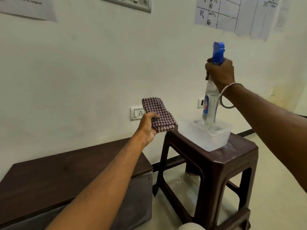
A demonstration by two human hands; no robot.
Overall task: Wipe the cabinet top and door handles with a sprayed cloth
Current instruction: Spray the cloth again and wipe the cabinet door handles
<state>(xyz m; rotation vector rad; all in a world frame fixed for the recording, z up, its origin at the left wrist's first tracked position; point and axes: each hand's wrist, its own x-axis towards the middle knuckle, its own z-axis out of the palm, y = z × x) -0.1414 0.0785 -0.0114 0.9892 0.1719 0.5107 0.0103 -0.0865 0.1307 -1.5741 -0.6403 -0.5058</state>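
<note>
Left hand [148, 126], centre of view: fingers and thumb curled round a folded checked cloth [157, 113], maroon and white, held up in the air. Most of the cloth sticks out of the grip toward 1 o'clock. It is clear of every surface, in front of a wall socket [137, 113].

Right hand [220, 72], at 2 o'clock from the left hand: wrapped round the neck of a spray bottle [209, 103], just under its blue trigger head [219, 53]. Bottle clear, with a blue and red label, near upright, leaning slightly. A metal bangle [226, 97] sits on the right wrist.

Bottle's base is down inside a translucent plastic tub [206, 136]; whether it rests on the tub floor or hangs just above, cannot tell. The tub sits on a dark brown plastic stool [216, 165], toward its back left corner.

Cabinet [66, 173] at 8 o'clock in view: low, with a dark wood-grain top, set against the wall, just beside the stool on its left. The left forearm crosses above it. Door handles not visible from this angle.

Small pale crumbs on the floor [177, 180] under the stool. Papers with ruled grids and handwriting [235, 14] on the wall at 1 o'clock; a switch plate [127, 3] at 12 o'clock.
</note>
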